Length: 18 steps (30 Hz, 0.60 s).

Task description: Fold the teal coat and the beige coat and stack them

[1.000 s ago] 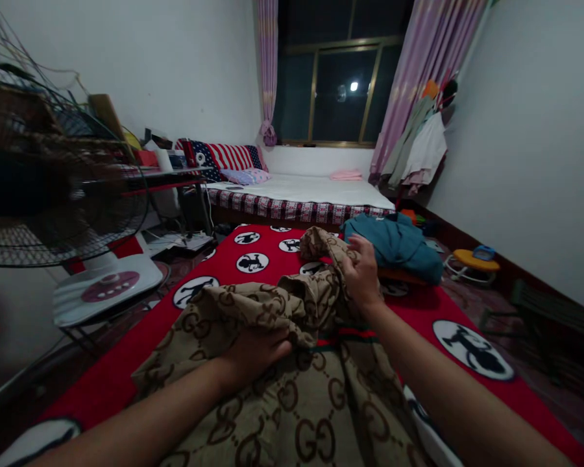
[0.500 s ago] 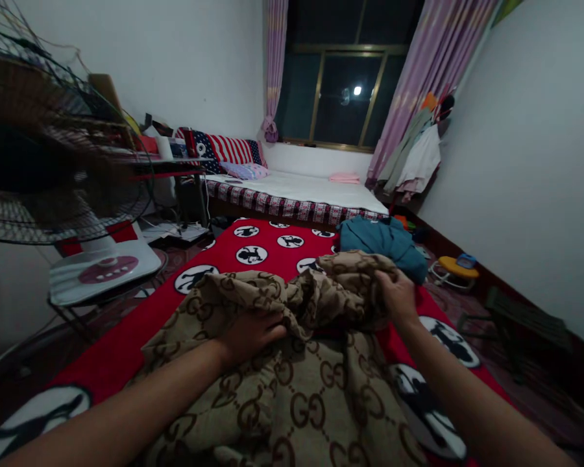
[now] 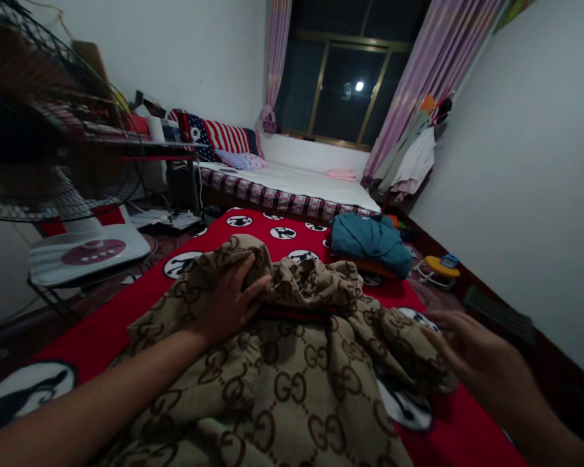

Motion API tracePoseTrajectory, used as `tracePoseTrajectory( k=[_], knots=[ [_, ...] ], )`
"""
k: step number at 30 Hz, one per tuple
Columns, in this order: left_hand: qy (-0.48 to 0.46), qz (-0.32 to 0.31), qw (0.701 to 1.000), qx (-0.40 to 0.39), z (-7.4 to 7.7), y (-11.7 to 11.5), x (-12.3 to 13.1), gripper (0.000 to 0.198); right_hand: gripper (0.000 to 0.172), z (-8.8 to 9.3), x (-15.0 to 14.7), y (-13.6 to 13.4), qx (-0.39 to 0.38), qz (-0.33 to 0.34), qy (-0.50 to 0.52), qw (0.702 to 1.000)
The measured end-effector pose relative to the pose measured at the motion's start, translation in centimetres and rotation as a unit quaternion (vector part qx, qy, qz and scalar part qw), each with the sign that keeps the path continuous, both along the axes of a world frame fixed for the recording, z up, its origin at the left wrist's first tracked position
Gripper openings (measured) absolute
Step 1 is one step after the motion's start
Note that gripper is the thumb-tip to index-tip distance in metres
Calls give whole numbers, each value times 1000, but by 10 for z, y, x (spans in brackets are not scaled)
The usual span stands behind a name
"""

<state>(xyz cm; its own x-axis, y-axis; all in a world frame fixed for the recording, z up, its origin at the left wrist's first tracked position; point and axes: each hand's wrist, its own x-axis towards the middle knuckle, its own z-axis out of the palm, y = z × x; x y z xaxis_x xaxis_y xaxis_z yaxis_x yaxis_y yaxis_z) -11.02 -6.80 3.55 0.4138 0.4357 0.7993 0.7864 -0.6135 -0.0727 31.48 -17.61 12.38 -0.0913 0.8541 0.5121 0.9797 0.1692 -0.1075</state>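
Note:
A tan garment with a brown double-G print [image 3: 292, 389] lies spread and rumpled on the red cover, its upper part bunched up. A dark band with a red stripe [image 3: 296, 313] shows below the bunched cloth. My left hand [image 3: 231, 295] rests on the raised fold at the garment's upper left, thumb and fingers apart. Off the garment's right side is my right hand [image 3: 481, 357], fingers stretched toward the sleeve-like end of cloth [image 3: 418, 350] and holding nothing. Slight blur hides whether its fingertips touch the cloth.
The red cover [image 3: 253, 240] has white ovals with black figures. A folded teal garment [image 3: 370, 243] lies at its far right. On the left stands a fan [image 3: 53, 149] by a cluttered desk [image 3: 160, 150]. Beyond is a bed [image 3: 292, 181]; a yellow stool [image 3: 440, 266] stands right.
My right hand has let go of the bunched cloth and moved right and nearer. The cloth it held now lies lower on the right. My left hand has moved up onto the left fold.

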Motion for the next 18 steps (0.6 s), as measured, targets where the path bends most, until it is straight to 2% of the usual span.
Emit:
tracePoseTrajectory(
  k=[2,4,7,10,12,13,16,17,18],
  knots=[
    [-32,77,996,-21,9,3,-6,86,38,1,-36,28,-44,66,63,995],
    [-53,136,988,-45,18,5,-14,98,64,-9,-63,61,-87,107,138,981],
    [-68,210,970,-102,25,7,-25,107,107,-34,-84,110,-102,90,207,969],
    [-73,278,934,-213,26,13,-31,108,123,-54,-95,146,-147,83,228,959],
    [-60,290,904,-308,23,22,-33,107,116,-62,-102,161,-189,71,207,957],
    [-44,284,893,-346,21,27,-33,105,104,-63,-106,166,-198,62,188,960],
    [8,250,886,-390,18,45,-32,81,44,-60,-113,180,-175,44,145,973],
    [15,238,889,-391,18,50,-31,69,30,-57,-114,185,-163,43,142,975],
    [16,228,891,-392,20,56,-31,59,25,-52,-115,190,-152,43,143,977]
  ],
)
